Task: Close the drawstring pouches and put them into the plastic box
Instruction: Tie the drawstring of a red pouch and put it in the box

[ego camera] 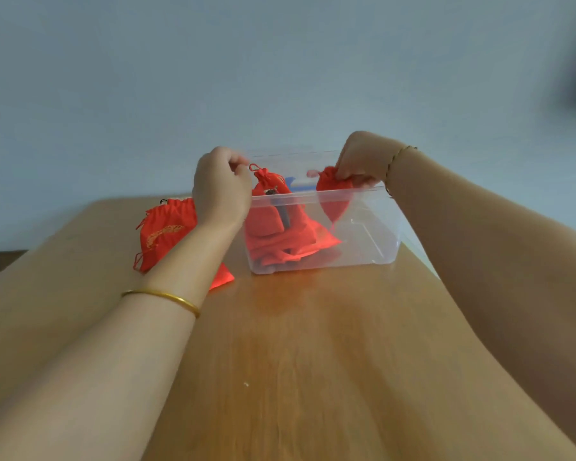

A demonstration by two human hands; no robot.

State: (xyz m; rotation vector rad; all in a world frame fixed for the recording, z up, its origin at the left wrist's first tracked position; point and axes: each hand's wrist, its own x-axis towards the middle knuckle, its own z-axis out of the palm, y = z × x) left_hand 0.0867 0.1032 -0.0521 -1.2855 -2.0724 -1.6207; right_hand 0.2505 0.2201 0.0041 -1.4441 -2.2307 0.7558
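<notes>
A clear plastic box [363,234] stands on the wooden table [313,344]. Red drawstring pouches [276,227] lie piled inside it, one with its neck gathered. My right hand [363,158] pinches the top of a small red pouch [334,194] that hangs over the box's near rim. My left hand [222,188] hovers at the box's left end with its fingers pinched together; a thin cord may be in them, but it is too blurred to tell. Another red pouch with gold embroidery [165,232] lies on the table left of the box, partly behind my left wrist.
A blue object [295,184] shows at the back of the box behind the pouches. A pale wall rises behind the table. The table's left edge runs near the embroidered pouch, and its right edge lies just past the box.
</notes>
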